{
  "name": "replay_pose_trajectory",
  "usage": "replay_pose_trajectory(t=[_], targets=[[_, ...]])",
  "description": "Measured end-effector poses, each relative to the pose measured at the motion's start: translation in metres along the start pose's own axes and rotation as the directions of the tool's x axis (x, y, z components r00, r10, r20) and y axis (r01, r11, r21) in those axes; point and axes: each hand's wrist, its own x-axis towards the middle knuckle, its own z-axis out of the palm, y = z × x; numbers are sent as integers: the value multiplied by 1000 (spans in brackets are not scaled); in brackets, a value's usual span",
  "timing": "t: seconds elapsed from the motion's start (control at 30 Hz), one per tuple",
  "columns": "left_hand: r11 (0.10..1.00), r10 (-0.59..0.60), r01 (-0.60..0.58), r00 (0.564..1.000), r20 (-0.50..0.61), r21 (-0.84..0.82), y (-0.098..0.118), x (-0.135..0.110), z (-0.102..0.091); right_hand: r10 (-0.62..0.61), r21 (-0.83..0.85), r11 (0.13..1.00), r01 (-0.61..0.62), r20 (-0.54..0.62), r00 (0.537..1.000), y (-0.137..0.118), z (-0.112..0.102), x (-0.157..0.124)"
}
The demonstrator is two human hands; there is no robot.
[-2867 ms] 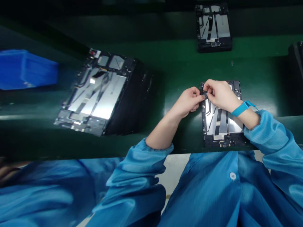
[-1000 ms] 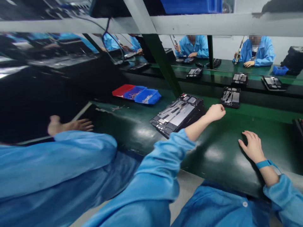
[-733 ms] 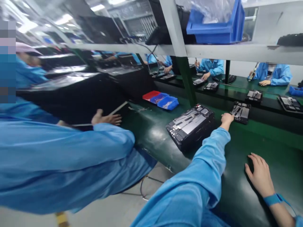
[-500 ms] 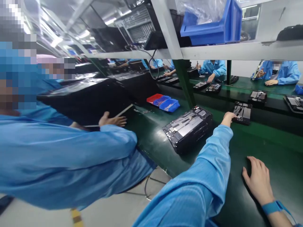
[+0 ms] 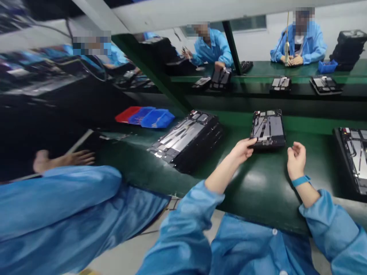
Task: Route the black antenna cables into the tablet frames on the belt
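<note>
My left hand (image 5: 243, 150) grips the near left corner of an opened tablet (image 5: 269, 126), thumb on top. The tablet's grey inner plates and dark ribbon cables face up; it is tilted a little towards me. Just right of it, my right hand (image 5: 296, 160), with a blue wrist strap (image 5: 301, 181), is raised with fingers loosely curled and apart, touching nothing visible. Left of my left hand lies a slanting stack of similar opened tablets (image 5: 186, 139). More such tablets (image 5: 354, 160) are piled at the right edge.
Small red (image 5: 127, 114) and blue trays (image 5: 157, 119) sit beyond the stack. At left, a co-worker's sleeve (image 5: 65, 194) and hand (image 5: 63, 159) reach over the green bench (image 5: 258, 191). A slanted green post (image 5: 155, 72) stands behind. Other people work across a raised ledge holding tablets (image 5: 281, 84).
The view has swung right. My left hand has drawn the tablet nearer and tilted it up. My right hand has lifted from the bench and moved beside the tablet, fingers now curled.
</note>
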Motion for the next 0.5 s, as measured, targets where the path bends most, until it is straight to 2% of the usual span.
replay_pose_trajectory(t=[0.07,0.1,0.17,0.23,0.27,0.3,0.37,0.4,0.43,0.5], targets=[[978,-193,204,968,162,-53,-22,-48,-17,-7,10,1000,8,-59,998,0,-4,10],[962,-243,262,947,209,-70,-32,-72,-25,-20,13,1000,21,-53,998,0,-6,12],[925,-317,364,897,307,-108,-48,-118,-39,-64,-10,998,65,38,997,-3,-9,14],[924,-347,382,862,370,-25,-55,-153,-49,-141,-96,982,161,187,972,-8,-11,11],[940,-336,332,872,355,74,-56,-164,-53,-185,-148,962,228,256,949,-12,-12,10],[949,-298,243,901,315,201,-54,-170,-56,-224,-196,936,294,312,923,-15,-12,9],[900,-132,25,967,217,436,-45,-169,-59,-268,-263,884,387,394,879,-22,-12,8],[850,-38,-69,981,191,523,-38,-163,-58,-267,-281,869,407,426,864,-24,-12,9],[794,30,-141,981,194,591,-31,-154,-55,-254,-297,860,415,456,853,-26,-12,10],[677,63,-232,964,259,699,-16,-133,-44,-221,-334,844,420,497,839,-29,-14,13]])
